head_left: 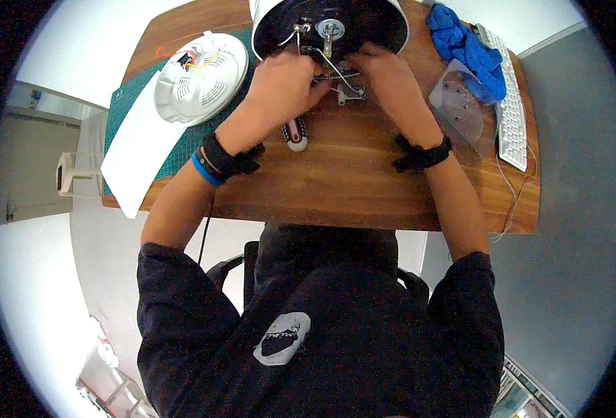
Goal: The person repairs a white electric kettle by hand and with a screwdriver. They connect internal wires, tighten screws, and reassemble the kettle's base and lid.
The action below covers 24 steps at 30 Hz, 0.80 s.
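Note:
A round white appliance [254, 17], perhaps a cooker, lies tipped on the far side of the table with its dark underside facing me. A round metal fitting [331, 29] sits in the middle of it, and white wires [341, 73] run out toward my hands. My left hand [285, 83] is closed at the wires, its fingertips pinched together; what lies between them is too small to make out. Just right of the wires, my right hand [386, 75] has curled fingers close to the appliance's rim, their tips partly hidden. A small metal bracket-like part [350, 95] is between the hands.
On the left, a white vented round cover [207, 83] with coloured wires rests over a white sheet [137, 150] and green cutting mat [123, 104]. A dark-and-red handled tool [295, 136] lies below my left hand. Right: blue cloth [458, 45], clear plastic piece [459, 108], white keyboard [511, 118].

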{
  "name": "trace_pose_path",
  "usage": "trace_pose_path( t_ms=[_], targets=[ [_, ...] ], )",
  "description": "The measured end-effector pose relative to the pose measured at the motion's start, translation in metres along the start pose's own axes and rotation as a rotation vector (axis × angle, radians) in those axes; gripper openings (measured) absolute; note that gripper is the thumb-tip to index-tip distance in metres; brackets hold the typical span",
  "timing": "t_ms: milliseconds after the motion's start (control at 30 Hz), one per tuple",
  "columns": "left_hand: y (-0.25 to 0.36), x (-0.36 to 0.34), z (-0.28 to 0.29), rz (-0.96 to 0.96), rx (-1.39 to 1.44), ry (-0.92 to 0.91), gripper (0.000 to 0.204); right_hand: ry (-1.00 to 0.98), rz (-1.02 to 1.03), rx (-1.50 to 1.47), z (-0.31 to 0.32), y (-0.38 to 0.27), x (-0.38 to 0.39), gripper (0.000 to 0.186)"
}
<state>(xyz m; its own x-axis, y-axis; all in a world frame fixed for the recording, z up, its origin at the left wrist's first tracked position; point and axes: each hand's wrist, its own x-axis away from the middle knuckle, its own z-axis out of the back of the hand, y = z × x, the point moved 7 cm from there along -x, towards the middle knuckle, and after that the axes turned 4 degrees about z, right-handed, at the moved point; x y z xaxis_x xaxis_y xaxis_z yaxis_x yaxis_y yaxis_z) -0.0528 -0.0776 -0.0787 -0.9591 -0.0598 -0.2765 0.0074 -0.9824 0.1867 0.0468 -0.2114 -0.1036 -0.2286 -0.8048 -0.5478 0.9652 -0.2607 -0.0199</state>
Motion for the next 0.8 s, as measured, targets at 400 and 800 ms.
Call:
trace_pose_path(
  t_ms=[400, 800],
  targets=[
    [-0.004, 0.002, 0.002, -0.063, 0.097, 0.031, 0.021, -0.058, -0.015, -0.034, -0.002, 0.009, -0.005, 0.022],
    [-0.005, -0.002, 0.003, -0.208, 0.048, -0.044, 0.027, -0.106, -0.025, -0.097, -0.006, 0.017, -0.003, 0.025]
  ],
)
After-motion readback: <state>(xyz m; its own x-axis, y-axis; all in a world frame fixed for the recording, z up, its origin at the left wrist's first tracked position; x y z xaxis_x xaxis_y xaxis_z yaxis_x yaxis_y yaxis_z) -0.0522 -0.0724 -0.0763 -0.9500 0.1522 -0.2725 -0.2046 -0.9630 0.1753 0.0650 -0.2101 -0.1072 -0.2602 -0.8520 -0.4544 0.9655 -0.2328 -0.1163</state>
